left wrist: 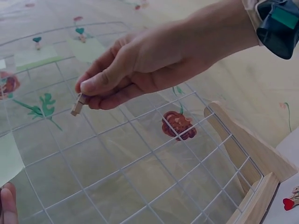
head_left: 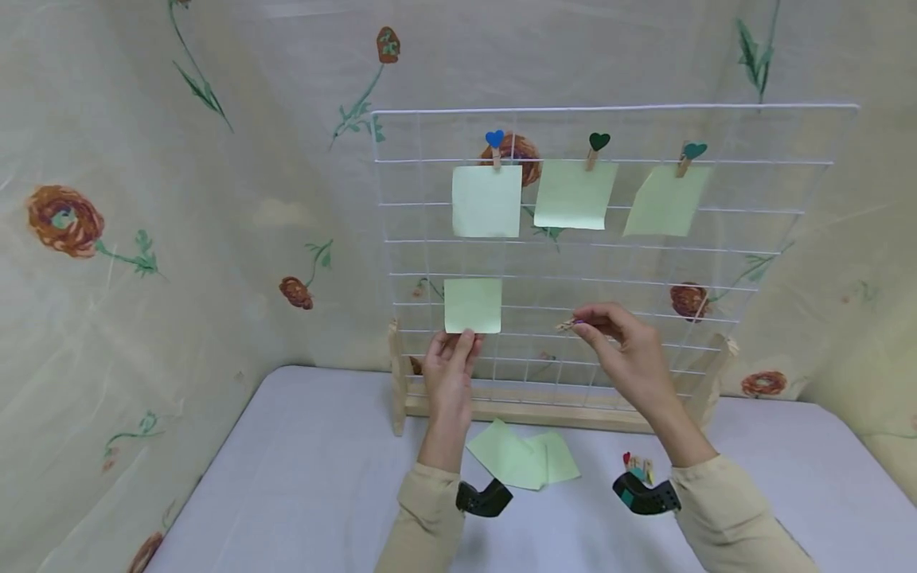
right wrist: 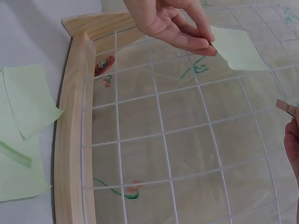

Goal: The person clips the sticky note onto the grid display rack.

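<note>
My left grip [head_left: 451, 370] is narrow, thumb against fingers, holding a pale green note [head_left: 473, 305] by its bottom edge. The note stands upright before the left part of the white wire grid [head_left: 616, 107], below the hanging note [head_left: 487, 201] under the blue-heart clip [head_left: 495, 138]; whether it touches the wires I cannot tell.

My right grip [head_left: 630, 354] is narrow too, pinching a small wooden clip [head_left: 566, 325] by one end. The clip's other end points left, toward the note but apart from it, in front of the grid.

Along the grid's upper part hang two more notes: a middle one [head_left: 575, 195] under a dark green heart clip [head_left: 599, 142] and a tilted right one [head_left: 668, 203] under a teal heart clip [head_left: 693, 150]. The grid stands in a wooden base [head_left: 530, 412] on the white counter [head_left: 322, 477]. Before the base, between my forearms, lie overlapping loose notes [head_left: 512, 458]; near my right wristband [head_left: 646, 495] sit spare clips [head_left: 637, 467], one with a red heart. Behind everything hangs a flowered cloth [head_left: 215, 278].
</note>
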A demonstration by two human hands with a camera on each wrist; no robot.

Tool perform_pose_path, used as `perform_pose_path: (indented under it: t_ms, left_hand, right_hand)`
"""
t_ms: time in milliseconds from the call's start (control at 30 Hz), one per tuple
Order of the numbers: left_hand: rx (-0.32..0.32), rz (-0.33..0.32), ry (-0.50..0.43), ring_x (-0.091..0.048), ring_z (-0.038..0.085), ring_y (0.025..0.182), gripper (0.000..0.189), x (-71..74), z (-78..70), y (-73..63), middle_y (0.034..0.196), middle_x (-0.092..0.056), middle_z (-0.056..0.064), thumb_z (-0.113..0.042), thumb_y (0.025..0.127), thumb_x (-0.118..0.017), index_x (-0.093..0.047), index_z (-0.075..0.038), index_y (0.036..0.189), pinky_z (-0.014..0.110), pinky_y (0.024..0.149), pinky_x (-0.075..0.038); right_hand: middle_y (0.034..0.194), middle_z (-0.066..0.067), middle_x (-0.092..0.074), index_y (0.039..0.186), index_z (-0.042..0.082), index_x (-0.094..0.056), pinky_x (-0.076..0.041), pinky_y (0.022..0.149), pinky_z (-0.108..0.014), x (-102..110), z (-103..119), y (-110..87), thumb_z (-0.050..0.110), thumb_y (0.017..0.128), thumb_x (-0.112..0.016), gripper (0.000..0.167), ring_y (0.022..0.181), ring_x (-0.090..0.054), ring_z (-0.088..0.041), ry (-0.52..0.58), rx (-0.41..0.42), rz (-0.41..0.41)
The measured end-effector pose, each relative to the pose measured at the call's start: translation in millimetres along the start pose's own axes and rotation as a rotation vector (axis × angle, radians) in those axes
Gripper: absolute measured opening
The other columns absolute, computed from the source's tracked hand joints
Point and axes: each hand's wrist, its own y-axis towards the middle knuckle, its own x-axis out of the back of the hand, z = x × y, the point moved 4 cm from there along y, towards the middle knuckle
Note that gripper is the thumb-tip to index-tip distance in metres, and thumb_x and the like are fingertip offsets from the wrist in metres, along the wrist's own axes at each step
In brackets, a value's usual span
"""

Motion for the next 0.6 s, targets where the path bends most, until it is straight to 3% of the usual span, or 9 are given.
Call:
perform_pose_path:
  t_ms: [400, 600]
  left_hand:
    - [-0.024, 0.009, -0.004, -0.068, 0.014, 0.086, 0.021, -1.4, -0.2, 0.0, 0.093, -0.064, 0.007, -0.011, 0.086, -0.068, -0.055, -0.003, 0.1, 0.023, 0.084, -0.054]
    - [-0.053, -0.021, 0.051, -0.065, 0.016, 0.079, 0.02, -1.0, 1.3, -1.4, 0.092, -0.059, 0.008, -0.005, 0.087, -0.066, -0.05, -0.004, 0.1, 0.022, 0.075, -0.055]
  right_hand:
    - [0.095, -0.009, -0.069, 0.103, 0.001, -0.065, -0.044, 0.083, -0.004, -8, 15, 23.0, 0.006, 0.087, -0.064, 0.016, 0.087, -0.063, -0.009, -0.038, 0.095, -0.016]
    - [0.097, -0.009, -0.068, 0.104, 0.001, -0.064, -0.043, 0.083, -0.003, -12, 26, 33.5, 0.005, 0.087, -0.064, 0.017, 0.088, -0.063, -0.016, -0.049, 0.107, 0.018]
